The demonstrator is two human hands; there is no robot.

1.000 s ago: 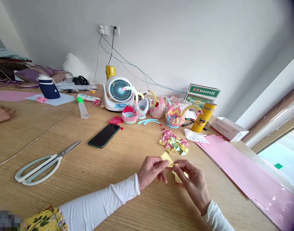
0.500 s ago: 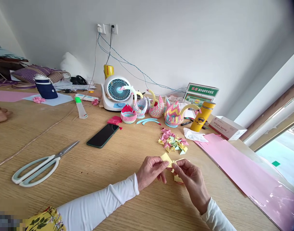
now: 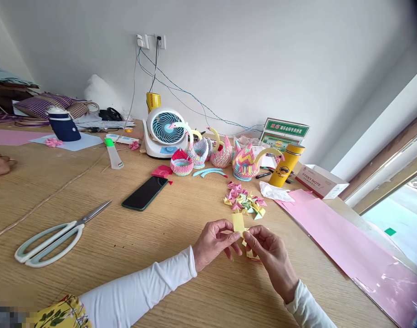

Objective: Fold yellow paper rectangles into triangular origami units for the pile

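A small yellow paper strip (image 3: 238, 222) stands upright between my two hands, pinched near its lower end. My left hand (image 3: 217, 241) closes thumb and fingers on its left side. From the other side, my right hand (image 3: 270, 248) grips it with thumb and forefinger. Under and behind the right fingers lie more yellow paper pieces (image 3: 250, 253), mostly hidden. Just beyond my hands is a loose pile of folded paper triangles (image 3: 244, 200) in pink, yellow and pale green.
Scissors (image 3: 58, 237) and a phone (image 3: 145, 192) lie to the left. Behind stand folded-paper swans (image 3: 246, 164), a fan (image 3: 165, 132) and a yellow tumbler (image 3: 286, 166). Pink sheets (image 3: 348, 246) cover the right side. Another person's hand (image 3: 0, 165) rests at the far left.
The yellow strip has turned from tilted to upright between my fingers, and its flat face now shows. Both hands stay in nearly the same place.
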